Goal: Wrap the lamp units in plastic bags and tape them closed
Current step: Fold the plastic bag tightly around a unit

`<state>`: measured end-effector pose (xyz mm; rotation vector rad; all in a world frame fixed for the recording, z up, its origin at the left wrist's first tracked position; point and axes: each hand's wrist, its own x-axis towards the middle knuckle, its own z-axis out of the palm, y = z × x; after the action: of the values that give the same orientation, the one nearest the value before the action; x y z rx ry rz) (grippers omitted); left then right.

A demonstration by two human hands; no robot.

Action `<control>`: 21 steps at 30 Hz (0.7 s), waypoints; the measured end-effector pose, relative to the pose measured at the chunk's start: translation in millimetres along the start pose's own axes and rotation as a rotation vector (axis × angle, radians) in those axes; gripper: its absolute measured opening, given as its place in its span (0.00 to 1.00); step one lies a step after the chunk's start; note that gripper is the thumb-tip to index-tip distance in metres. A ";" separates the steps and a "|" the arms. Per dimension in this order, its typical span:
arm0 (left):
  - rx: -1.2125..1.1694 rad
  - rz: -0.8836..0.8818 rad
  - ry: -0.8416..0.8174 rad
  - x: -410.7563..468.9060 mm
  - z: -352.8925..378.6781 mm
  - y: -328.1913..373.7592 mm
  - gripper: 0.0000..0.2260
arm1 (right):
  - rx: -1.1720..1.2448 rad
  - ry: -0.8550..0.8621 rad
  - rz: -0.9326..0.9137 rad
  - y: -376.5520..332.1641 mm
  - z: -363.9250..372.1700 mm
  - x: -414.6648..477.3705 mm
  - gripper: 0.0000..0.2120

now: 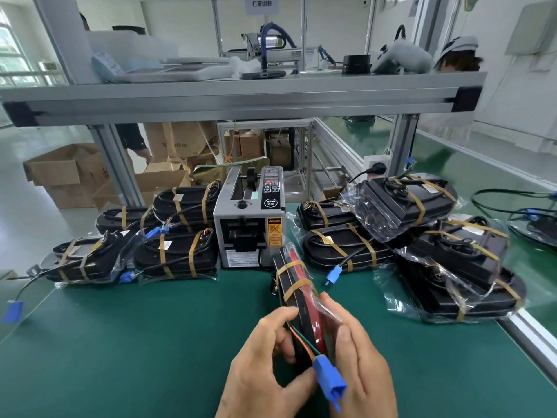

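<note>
I hold one lamp unit [294, 285] on edge over the green mat; it is black with a red side, in a clear plastic bag with two tan tape bands. My left hand [265, 360] grips its near end from the left, and my right hand [361, 357] holds the same end from the right. A blue connector [328, 381] on coloured wires sticks out between my hands. The grey tape dispenser [250, 224] stands just behind the unit.
Bagged, taped lamp units lie stacked left [177, 254] and right [446, 245] of the dispenser. An aluminium frame shelf [241, 95] spans overhead. Cardboard boxes [66, 176] stand behind on the left. The table's metal edge [530, 333] runs along the right.
</note>
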<state>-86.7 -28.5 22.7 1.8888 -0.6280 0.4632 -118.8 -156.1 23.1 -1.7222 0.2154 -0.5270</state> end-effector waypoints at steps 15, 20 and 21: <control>0.067 0.153 -0.244 6.5 -10.4 3.2 0.19 | 0.204 0.025 0.116 5.8 13.8 10.5 0.19; -0.140 -0.219 0.031 29.3 -18.0 -9.4 0.19 | 0.275 -0.007 0.086 -1.0 8.4 13.6 0.17; -0.183 -0.377 0.120 43.3 -20.2 -12.7 0.17 | 0.226 0.034 0.079 -0.4 6.4 13.8 0.17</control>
<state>-45.5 -15.0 46.3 1.7380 -0.2178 0.2611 -103.7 -156.2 25.7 -1.4799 0.2377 -0.5031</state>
